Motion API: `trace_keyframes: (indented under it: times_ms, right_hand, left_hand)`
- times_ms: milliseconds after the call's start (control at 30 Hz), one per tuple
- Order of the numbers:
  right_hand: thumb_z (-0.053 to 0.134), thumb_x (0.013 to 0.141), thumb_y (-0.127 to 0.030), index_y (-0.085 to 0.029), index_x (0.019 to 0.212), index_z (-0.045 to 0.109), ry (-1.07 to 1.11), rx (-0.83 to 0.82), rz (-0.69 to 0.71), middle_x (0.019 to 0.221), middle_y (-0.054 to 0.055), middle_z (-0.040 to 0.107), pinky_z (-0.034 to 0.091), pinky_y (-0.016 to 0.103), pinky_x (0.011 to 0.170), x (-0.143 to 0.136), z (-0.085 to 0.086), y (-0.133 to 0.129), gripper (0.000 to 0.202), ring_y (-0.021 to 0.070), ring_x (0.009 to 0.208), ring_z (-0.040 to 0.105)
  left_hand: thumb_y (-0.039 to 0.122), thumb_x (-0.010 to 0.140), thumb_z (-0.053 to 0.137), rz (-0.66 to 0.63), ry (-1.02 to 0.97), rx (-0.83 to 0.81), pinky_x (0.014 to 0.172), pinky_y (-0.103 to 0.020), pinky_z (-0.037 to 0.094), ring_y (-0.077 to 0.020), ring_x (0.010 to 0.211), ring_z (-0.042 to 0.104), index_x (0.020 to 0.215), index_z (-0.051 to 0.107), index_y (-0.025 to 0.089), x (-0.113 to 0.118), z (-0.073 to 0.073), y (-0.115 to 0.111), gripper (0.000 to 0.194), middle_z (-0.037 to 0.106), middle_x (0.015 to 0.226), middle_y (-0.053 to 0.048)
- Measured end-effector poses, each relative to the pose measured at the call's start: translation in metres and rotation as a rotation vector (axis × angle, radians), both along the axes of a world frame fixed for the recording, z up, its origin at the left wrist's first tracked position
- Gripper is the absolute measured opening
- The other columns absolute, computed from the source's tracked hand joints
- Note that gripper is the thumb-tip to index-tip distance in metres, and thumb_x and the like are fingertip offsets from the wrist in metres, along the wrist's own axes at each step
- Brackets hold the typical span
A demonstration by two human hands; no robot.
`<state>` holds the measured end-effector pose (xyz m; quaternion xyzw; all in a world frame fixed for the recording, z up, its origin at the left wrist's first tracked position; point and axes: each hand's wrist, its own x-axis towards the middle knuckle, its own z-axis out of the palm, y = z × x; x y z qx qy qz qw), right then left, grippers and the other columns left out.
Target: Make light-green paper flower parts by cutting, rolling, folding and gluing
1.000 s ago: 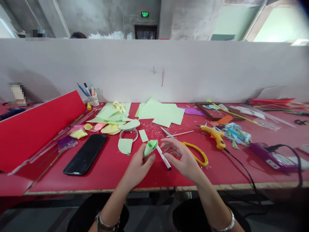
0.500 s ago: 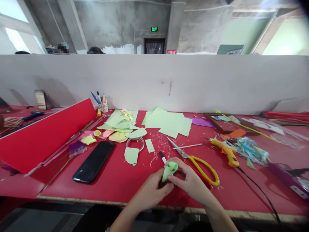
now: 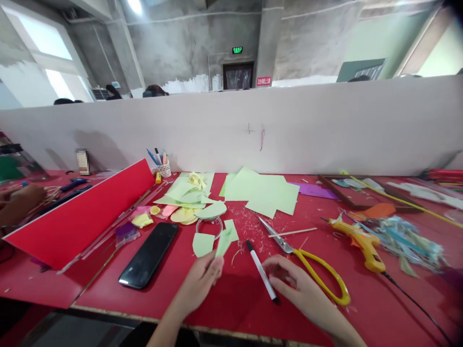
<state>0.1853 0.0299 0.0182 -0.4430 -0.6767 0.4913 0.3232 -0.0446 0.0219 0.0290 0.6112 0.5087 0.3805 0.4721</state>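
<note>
Craft workshop | bare concrete walls [image 3: 195,48] | red worktable [image 3: 238,303] | glue gun [image 3: 361,243], scissors [image 3: 289,248]

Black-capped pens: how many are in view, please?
2: a white pen lies beside the right hand; a second pen stands in the cup. More may hide there.

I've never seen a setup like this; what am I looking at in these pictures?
There is no machine here, just one person's bare hands, seen by a camera worn on their head, looking forward and down. The left hand holds a piece of pale green paper; the right hand looks empty, beside a white marker. On the red table lie scissors, a phone, a yellow glue gun and green sheets.
</note>
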Motion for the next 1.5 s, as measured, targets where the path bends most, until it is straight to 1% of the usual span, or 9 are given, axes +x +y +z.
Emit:
trace_keyframes:
  times_ms: [233, 500, 633, 767, 933, 1100, 1300, 1433, 1500]
  right_hand:
    - [0.050, 0.080, -0.030, -0.022, 0.091, 0.058, -0.074, 0.084, 0.015, 0.088, 0.003, 0.060, 0.046, 0.029, 0.074, -0.006, 0.010, -0.005, 0.015, 0.0162, 0.080, 0.056]
    - [0.052, 0.079, -0.031, -0.023, 0.103, 0.057, 0.005, 0.076, -0.022, 0.091, 0.003, 0.062, 0.046, 0.028, 0.072, -0.017, 0.029, -0.012, 0.026, 0.0151, 0.077, 0.056]
    - [0.048, 0.081, -0.036, -0.020, 0.107, 0.055, 0.138, 0.055, -0.155, 0.100, 0.006, 0.059, 0.046, 0.029, 0.076, -0.033, 0.039, 0.001, 0.032, 0.0167, 0.086, 0.056]
    - [0.049, 0.079, -0.034, -0.017, 0.080, 0.061, 0.110, 0.144, -0.129, 0.088, 0.006, 0.059, 0.046, 0.027, 0.071, -0.046, 0.054, 0.017, 0.021, 0.0165, 0.083, 0.056]
    - [0.050, 0.080, -0.032, -0.017, 0.054, 0.054, 0.128, 0.141, -0.053, 0.066, 0.001, 0.055, 0.045, 0.026, 0.072, -0.052, 0.059, 0.030, 0.031, 0.0132, 0.073, 0.056]
    - [0.046, 0.083, -0.035, -0.016, 0.078, 0.063, 0.081, -0.050, -0.055, 0.066, -0.001, 0.059, 0.044, 0.020, 0.055, -0.052, 0.066, 0.071, 0.026, 0.0077, 0.055, 0.053]
    - [0.042, 0.087, -0.034, -0.010, 0.083, 0.060, -0.252, -0.117, -0.307, 0.066, 0.004, 0.063, 0.045, 0.022, 0.052, -0.002, 0.064, 0.167, 0.030, 0.0074, 0.047, 0.053]
    - [0.049, 0.085, -0.031, -0.014, 0.109, 0.052, -0.520, -0.183, -0.426, 0.106, 0.007, 0.056, 0.049, 0.036, 0.075, 0.060, 0.050, 0.205, 0.030, 0.0165, 0.089, 0.058]
    - [0.049, 0.085, -0.031, -0.015, 0.111, 0.051, -0.643, -0.189, -0.461, 0.111, 0.008, 0.054, 0.048, 0.038, 0.078, 0.088, 0.046, 0.214, 0.030, 0.0176, 0.093, 0.056]
  left_hand:
    - [0.062, 0.079, 0.034, 0.065, -0.045, 0.068, 0.044, -0.022, 0.023, -0.0061, 0.038, 0.028, 0.047, 0.033, 0.018, 0.004, 0.014, 0.003, 0.054, 0.032, 0.038, 0.005]
    - [0.054, 0.083, 0.035, -0.132, -0.270, -0.112, 0.045, -0.019, 0.028, -0.0053, 0.036, 0.029, 0.061, 0.039, 0.018, 0.031, 0.020, 0.002, 0.042, 0.035, 0.037, 0.008]
    - [0.043, 0.087, 0.034, -0.196, -0.222, -0.082, 0.051, -0.019, 0.033, -0.0070, 0.043, 0.038, 0.071, 0.044, 0.016, 0.040, 0.029, 0.012, 0.033, 0.043, 0.044, 0.006]
    - [0.044, 0.087, 0.034, -0.248, -0.138, -0.049, 0.047, -0.019, 0.031, -0.0075, 0.040, 0.039, 0.073, 0.046, 0.016, 0.046, 0.031, 0.022, 0.033, 0.045, 0.043, 0.006]
    - [0.044, 0.084, 0.034, -0.134, -0.030, 0.002, 0.045, -0.021, 0.030, -0.0082, 0.037, 0.036, 0.063, 0.046, 0.016, 0.044, 0.025, 0.028, 0.037, 0.042, 0.038, 0.006]
    - [0.041, 0.083, 0.040, -0.052, 0.031, 0.046, 0.047, -0.022, 0.030, -0.0092, 0.043, 0.038, 0.061, 0.046, 0.016, 0.040, 0.020, 0.032, 0.034, 0.043, 0.043, 0.004]
    - [0.037, 0.083, 0.041, -0.146, 0.052, 0.016, 0.051, -0.021, 0.031, -0.0100, 0.050, 0.040, 0.067, 0.050, 0.016, 0.037, 0.008, 0.035, 0.028, 0.043, 0.051, 0.004]
    - [0.037, 0.084, 0.038, -0.150, 0.131, 0.007, 0.053, -0.021, 0.031, -0.0108, 0.053, 0.042, 0.069, 0.050, 0.017, 0.037, 0.004, 0.036, 0.028, 0.045, 0.054, 0.004]
    - [0.035, 0.084, 0.037, -0.157, 0.200, 0.021, 0.053, -0.021, 0.031, -0.0112, 0.054, 0.044, 0.070, 0.051, 0.017, 0.038, 0.003, 0.036, 0.027, 0.048, 0.057, 0.003]
